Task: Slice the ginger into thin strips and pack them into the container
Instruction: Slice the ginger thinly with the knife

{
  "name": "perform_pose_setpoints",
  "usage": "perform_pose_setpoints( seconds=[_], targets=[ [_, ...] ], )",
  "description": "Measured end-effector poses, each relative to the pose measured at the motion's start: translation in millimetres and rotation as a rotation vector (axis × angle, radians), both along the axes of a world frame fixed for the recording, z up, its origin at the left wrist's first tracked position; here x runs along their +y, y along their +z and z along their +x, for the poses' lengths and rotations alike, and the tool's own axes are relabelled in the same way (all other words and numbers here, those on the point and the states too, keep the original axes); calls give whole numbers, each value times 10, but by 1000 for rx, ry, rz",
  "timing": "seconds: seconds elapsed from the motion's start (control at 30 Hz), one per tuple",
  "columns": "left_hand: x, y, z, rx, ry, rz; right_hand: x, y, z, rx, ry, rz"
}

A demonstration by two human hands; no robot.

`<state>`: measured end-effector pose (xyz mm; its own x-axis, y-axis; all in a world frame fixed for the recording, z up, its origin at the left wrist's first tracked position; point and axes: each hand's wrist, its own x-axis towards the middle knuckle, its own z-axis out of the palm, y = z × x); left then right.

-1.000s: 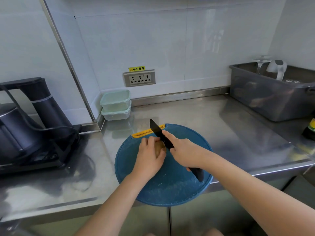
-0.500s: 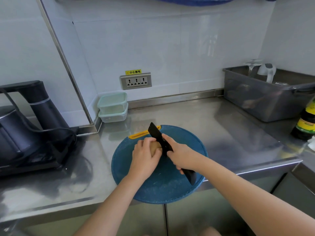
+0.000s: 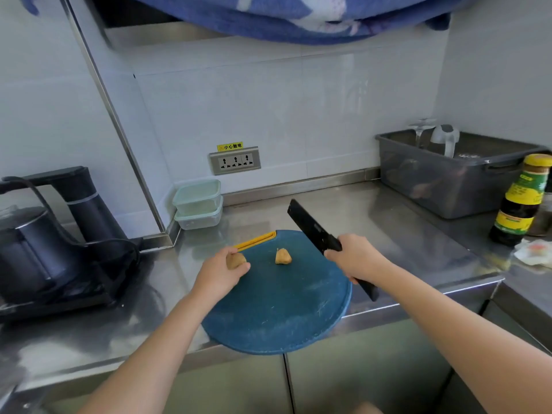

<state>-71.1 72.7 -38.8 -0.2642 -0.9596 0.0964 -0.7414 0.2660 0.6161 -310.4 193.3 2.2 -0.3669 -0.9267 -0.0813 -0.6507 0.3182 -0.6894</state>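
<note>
A round blue cutting board (image 3: 283, 309) with a yellow grip lies at the counter's front edge. One cut piece of ginger (image 3: 282, 256) sits alone on the board's far part. My left hand (image 3: 219, 271) grips the other ginger piece (image 3: 236, 260) at the board's left rim. My right hand (image 3: 355, 258) holds the handle of a black knife (image 3: 310, 225), its blade lifted off the board and pointing up and to the back left. Two stacked pale green containers (image 3: 198, 203) with lids stand in the corner behind the board.
A black kettle and its stand (image 3: 56, 234) fill the counter's left side. A grey tub (image 3: 448, 174) with a glass and a jug sits at the back right. A dark sauce bottle (image 3: 521, 201) stands at the right, with a crumpled wrapper (image 3: 534, 251) beside it. A wall socket (image 3: 235, 160) is behind.
The ginger has been cut in two. My left hand drew one piece to the left, and my right hand lifted the knife up and to the right, leaving the other piece on the board.
</note>
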Motion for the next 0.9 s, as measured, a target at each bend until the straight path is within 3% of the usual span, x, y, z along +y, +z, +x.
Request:
perform_pose_setpoints(
  seconds=[0.1, 0.2, 0.53, 0.63, 0.77, 0.9],
  targets=[
    [-24, 130, -73, -108, -28, -119, -6, -121, -12, 68, 5, 44],
    [75, 220, -286, -43, -59, -215, -59, -215, 3, 68, -5, 40],
    [124, -73, -887, -110, -90, -67, -111, -368, -7, 101, 28, 68],
    [93, -101, -819, -85, -246, -73, -123, -360, -34, 115, 57, 100],
    [66, 5, -679, -25, -481, 96, -140, -357, -69, 105, 67, 115],
    [137, -12, -660, 120, -500, 162, -131, -355, -65, 137, 80, 105]
  ],
)
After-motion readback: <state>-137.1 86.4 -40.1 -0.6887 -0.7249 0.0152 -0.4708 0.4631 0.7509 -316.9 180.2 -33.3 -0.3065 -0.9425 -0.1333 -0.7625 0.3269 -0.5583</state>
